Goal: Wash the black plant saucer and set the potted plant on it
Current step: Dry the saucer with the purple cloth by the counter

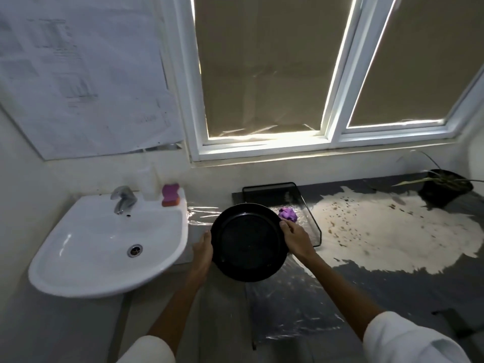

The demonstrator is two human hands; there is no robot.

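The round black plant saucer (248, 242) is held in the air between the sink and the counter, tilted with its inside facing me. My left hand (203, 248) grips its left rim and my right hand (297, 238) grips its right rim. The potted plant (444, 188), a black pot with long thin leaves, stands far right on the counter near the wall. The white sink (104, 247) with a chrome tap (123, 199) is to the left of the saucer.
A pink and orange sponge (170, 195) and a white bottle (149, 182) sit on the sink's back ledge. A black mesh tray (309, 218) with a purple cloth (288, 214) lies behind the saucer. The dark counter (392, 289) has a large pale worn patch.
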